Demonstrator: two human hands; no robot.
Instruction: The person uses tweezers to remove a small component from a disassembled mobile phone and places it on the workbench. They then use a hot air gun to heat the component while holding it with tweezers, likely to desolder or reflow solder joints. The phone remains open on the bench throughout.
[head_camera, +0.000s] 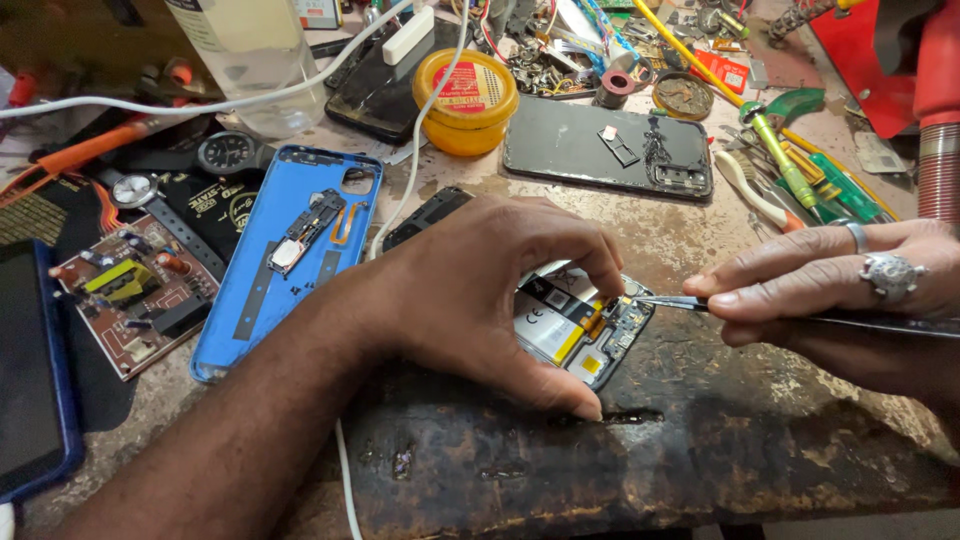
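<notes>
An opened phone (585, 335) lies on the worn bench, its battery and circuit board exposed. My left hand (480, 290) covers most of it, thumb pressed at its near edge and index finger bent onto its upper right corner. My right hand (850, 280), with rings on two fingers, pinches metal tweezers (680, 302) whose tips touch the board by that corner.
A blue phone back cover (240, 300) lies to the left, beside a brown circuit board (130, 295) and a dark tablet (30, 370). Behind are a yellow tin (468, 100), a black phone shell (580, 150), a clear bottle (250, 50), screwdrivers (790, 170) and a white cable (420, 130).
</notes>
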